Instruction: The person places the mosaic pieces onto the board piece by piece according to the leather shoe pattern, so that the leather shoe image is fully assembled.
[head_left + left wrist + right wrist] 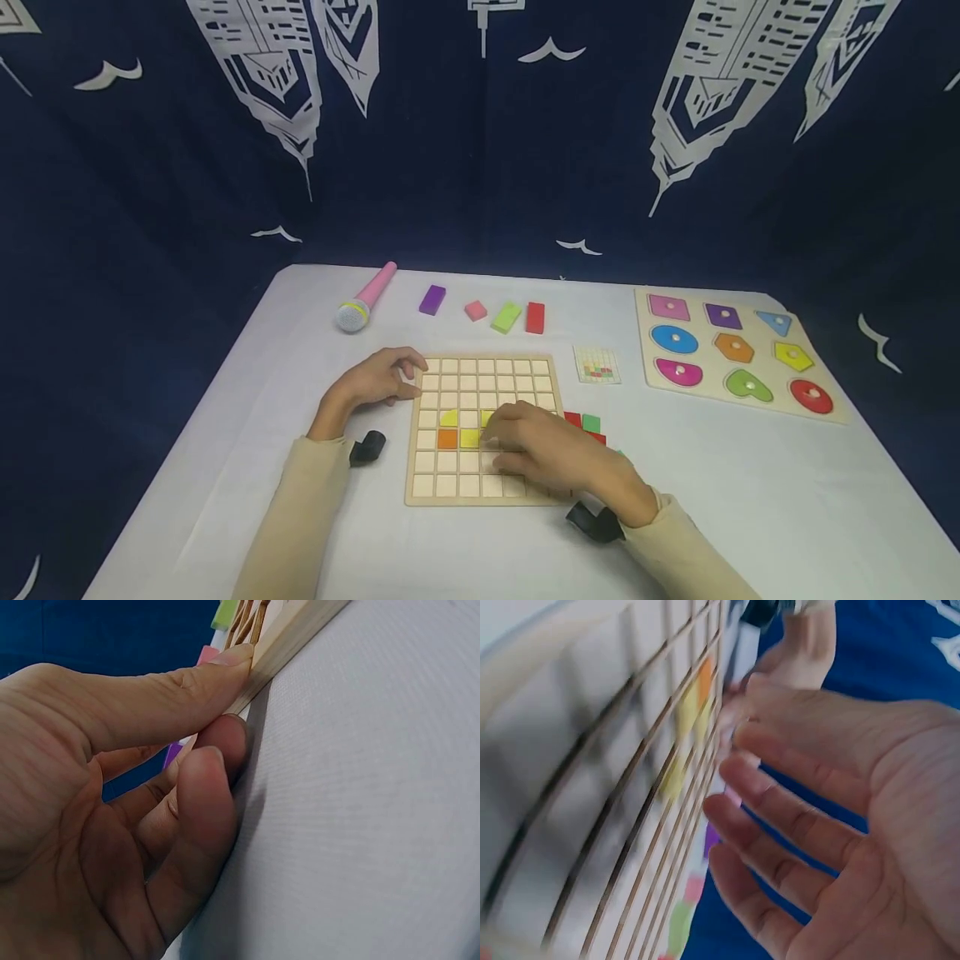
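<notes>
Head view: your left hand (377,379) holds the wooden grid board (487,367) by its left edge; your right hand (547,446) is over its cells. Left of your right fingertips sit 1 orange square tile (447,438), 1 yellow square tile (470,438) and 1 rounded yellow tile (449,418). Just past your right knuckles lie a red tile (573,418) and a green tile (591,423); farther on, a pattern card (597,365).

Left wrist view: your thumb rests on the board's rim, other fingers curled beside it.

Right wrist view: your fingers are parted, no tile visible between them. The step appears to be laying tiles; the next move probably calls for picking 1 from the loose pieces.
</notes>
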The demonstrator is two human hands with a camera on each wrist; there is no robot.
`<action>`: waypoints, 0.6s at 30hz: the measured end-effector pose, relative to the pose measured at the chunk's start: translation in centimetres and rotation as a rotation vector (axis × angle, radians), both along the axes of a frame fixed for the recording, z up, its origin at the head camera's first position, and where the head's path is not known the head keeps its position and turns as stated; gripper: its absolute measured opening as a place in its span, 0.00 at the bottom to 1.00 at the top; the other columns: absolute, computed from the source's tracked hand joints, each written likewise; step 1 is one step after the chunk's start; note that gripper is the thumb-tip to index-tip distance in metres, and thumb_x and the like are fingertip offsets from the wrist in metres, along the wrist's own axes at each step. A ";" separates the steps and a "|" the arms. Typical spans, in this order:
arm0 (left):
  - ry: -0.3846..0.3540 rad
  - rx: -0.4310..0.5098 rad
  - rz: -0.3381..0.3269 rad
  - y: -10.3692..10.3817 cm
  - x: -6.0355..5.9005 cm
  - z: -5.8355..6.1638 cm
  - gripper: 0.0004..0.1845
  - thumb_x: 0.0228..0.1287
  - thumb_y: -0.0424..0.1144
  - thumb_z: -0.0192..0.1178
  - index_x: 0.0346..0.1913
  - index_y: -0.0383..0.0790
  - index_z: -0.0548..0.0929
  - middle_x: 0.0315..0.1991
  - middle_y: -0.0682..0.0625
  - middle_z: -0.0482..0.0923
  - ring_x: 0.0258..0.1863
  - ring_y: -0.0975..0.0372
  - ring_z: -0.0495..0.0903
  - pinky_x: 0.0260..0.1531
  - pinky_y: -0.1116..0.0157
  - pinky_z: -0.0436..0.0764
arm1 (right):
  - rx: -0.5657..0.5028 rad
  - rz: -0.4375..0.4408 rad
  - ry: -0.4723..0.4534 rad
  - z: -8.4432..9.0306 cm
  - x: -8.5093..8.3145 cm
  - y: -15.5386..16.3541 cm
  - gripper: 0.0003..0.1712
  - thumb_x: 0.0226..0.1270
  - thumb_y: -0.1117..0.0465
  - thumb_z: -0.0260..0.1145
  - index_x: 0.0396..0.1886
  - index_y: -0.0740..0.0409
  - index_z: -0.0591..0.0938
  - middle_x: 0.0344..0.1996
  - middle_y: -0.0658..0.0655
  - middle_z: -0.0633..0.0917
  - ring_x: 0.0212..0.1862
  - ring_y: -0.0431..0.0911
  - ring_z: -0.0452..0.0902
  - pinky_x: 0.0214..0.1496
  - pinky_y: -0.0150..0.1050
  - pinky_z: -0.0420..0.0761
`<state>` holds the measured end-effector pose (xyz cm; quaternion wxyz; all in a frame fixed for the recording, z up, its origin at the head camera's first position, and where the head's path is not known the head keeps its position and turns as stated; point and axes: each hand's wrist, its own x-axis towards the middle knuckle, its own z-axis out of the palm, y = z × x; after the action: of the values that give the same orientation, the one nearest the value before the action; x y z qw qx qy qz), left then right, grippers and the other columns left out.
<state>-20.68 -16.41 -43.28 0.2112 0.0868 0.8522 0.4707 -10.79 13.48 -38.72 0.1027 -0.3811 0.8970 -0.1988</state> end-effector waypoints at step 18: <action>-0.017 0.001 0.013 0.2 0.2 0.3 0.24 0.54 0.28 0.72 0.55 0.39 0.80 0.42 0.45 0.72 0.20 0.61 0.71 0.24 0.67 0.72 | -0.067 -0.260 -0.015 -1.2 -1.9 11.3 0.18 0.59 0.62 0.75 0.50 0.53 0.86 0.47 0.47 0.86 0.51 0.45 0.80 0.56 0.48 0.82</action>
<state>-20.51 -16.24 -42.96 0.2153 0.0773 0.8507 0.4732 -12.69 24.73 -39.94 0.0699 -0.2636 0.9309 -0.2430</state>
